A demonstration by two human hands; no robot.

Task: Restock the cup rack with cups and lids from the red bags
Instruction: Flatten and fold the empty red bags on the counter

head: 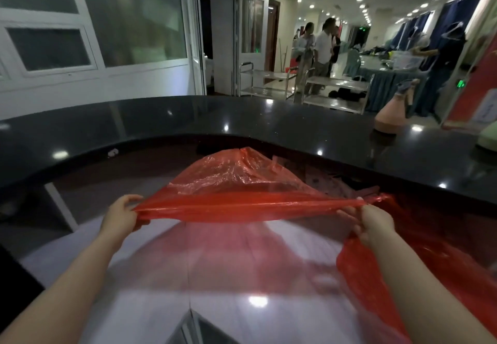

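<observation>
**Stretching the red bag open**

The black counter curves from nine to three o'clock. Below it, at centre, the red bag hangs taut between both hands, clear of the counter. The left hand pinches its nine o'clock edge and the right hand grips the three o'clock edge. An even pull should spare the thin film. I cannot tell whether anything is inside; no cups, lids or rack are in view.
</observation>
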